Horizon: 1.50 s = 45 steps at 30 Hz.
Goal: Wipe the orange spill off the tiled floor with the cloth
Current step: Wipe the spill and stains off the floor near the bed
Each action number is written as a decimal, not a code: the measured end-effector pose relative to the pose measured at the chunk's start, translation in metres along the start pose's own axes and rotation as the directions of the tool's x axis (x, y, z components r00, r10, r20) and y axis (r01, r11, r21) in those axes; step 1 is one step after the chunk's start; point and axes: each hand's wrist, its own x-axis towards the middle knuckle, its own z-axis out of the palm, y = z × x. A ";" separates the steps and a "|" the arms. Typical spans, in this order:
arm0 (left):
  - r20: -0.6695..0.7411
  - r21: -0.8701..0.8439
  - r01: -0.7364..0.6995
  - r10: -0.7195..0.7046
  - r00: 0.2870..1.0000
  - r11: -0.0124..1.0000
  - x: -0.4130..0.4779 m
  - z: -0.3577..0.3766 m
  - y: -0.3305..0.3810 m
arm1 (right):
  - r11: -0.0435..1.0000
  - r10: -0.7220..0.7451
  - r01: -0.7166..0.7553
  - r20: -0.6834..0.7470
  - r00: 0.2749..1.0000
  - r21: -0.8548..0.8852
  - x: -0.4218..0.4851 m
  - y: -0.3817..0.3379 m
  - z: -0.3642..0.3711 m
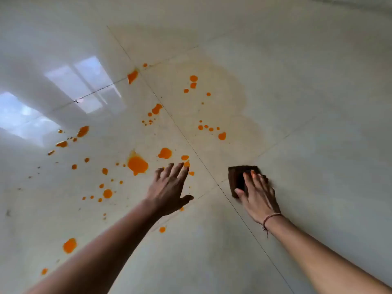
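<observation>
Orange spill drops lie scattered over the pale tiled floor [297,102], the largest blob [137,165] just left of centre. A faint yellowish smear [229,107] covers the tile beyond. My right hand [257,196] presses flat on a dark brown folded cloth [236,177] on the floor, right of the tile joint. My left hand [169,187] hovers with fingers spread over several small drops, holding nothing.
Dark grout lines [191,143] cross the glossy tiles. A bright window reflection [80,83] shines on the floor at the left. More orange drops [69,245] lie near my left forearm. The floor to the right of the cloth shows no drops.
</observation>
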 end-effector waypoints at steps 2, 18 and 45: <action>-0.039 0.033 0.038 -0.037 0.999 0.999 0.028 0.022 -0.018 | 0.992 0.064 -0.056 -0.066 0.996 0.111 0.026 -0.005 0.028; -0.013 0.088 0.205 -0.205 0.979 0.975 0.082 0.054 -0.121 | 0.923 -0.385 0.361 -0.303 0.871 -0.135 0.071 -0.076 0.086; 0.132 0.148 0.141 -0.161 0.978 0.979 0.091 0.040 -0.139 | 0.966 -0.254 0.255 -0.365 0.895 -0.046 0.077 -0.170 0.112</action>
